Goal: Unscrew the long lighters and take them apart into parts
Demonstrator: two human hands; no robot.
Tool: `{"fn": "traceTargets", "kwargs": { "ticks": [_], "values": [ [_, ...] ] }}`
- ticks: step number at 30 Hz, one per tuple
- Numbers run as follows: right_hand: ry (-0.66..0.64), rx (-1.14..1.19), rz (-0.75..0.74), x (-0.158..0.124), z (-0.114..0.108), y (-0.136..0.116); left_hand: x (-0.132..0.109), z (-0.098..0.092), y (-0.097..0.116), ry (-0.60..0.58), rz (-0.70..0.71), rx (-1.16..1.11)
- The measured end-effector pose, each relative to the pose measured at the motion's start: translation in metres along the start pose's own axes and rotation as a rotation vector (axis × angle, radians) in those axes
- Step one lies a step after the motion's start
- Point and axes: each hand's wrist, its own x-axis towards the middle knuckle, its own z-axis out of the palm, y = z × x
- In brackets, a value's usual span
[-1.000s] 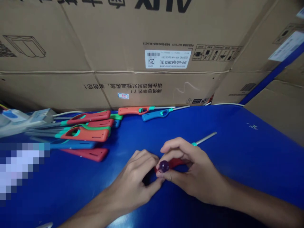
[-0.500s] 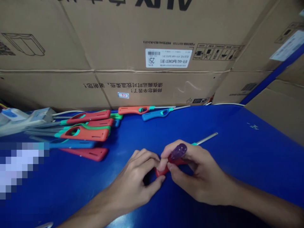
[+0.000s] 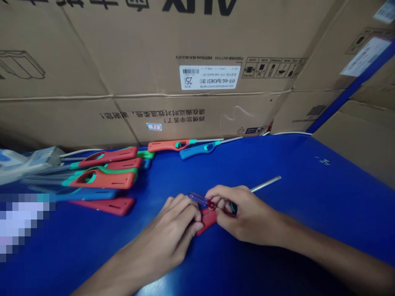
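Note:
A red long-nosed lighter (image 3: 207, 218) lies on the blue table (image 3: 308, 197), its metal tube (image 3: 266, 183) pointing to the upper right. My left hand (image 3: 175, 230) is curled around the red handle's near end and holds it down. My right hand (image 3: 243, 213) rests over the lighter's middle and pinches a small screwdriver (image 3: 200, 199) with a clear purple handle. The handle sticks out to the left, above my left fingers. The screwdriver's tip is hidden among my fingers at the lighter body.
A pile of red, blue and green lighters (image 3: 101, 179) lies at the left. Two more lighters, one red (image 3: 173, 145) and one blue (image 3: 200, 149), lie against the big cardboard cartons (image 3: 185, 53) that wall the table's far side. Pale packets (image 3: 27, 162) sit at far left.
The screwdriver has swung from pointing its handle end towards me to lying low with the handle to the left. My hands have closed in together on the lighter.

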Motion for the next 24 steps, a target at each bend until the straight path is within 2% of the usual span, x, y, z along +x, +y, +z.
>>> {"fn": "traceTargets", "kwargs": {
  "ticks": [4,7,11,15,20,24],
  "values": [
    [0.105,0.159,-0.018,0.004,0.004,0.006,0.0,-0.008,0.002,-0.032,0.002,0.154],
    [0.156,0.316,0.043,0.007,0.008,0.012,-0.002,-0.011,0.001,-0.039,-0.004,0.221],
    [0.151,0.465,0.1,0.009,0.015,0.013,-0.004,-0.013,-0.004,0.006,-0.023,0.262],
    [0.125,0.554,0.131,0.006,0.02,0.009,-0.005,-0.016,-0.008,0.006,-0.1,0.353],
    [0.132,0.656,0.254,0.002,0.022,0.001,-0.006,-0.016,-0.01,0.033,-0.151,0.506],
    [0.145,0.662,0.234,0.0,0.018,-0.006,-0.007,-0.014,-0.013,0.039,-0.159,0.561]
  ]
}}
